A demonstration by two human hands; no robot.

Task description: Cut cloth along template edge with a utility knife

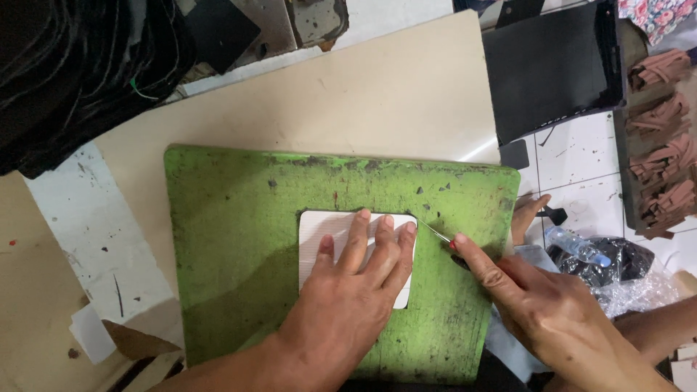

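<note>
A worn green cutting board [232,218] lies in front of me. On it rests a white ribbed rectangular template [319,232] with rounded corners. My left hand [356,283] presses flat on the template, fingers spread toward its top right corner. My right hand [537,305] grips a thin-bladed knife with a red handle [444,239]; the blade tip touches the template's right edge near the top corner.
The board sits on a beige sheet [392,94] over a paint-flecked white surface [87,232]. Black material [65,65] is piled at top left. A black tray [552,65], brown strips [661,138], a plastic bottle [577,245] and a black bag [617,265] lie right on tiled floor.
</note>
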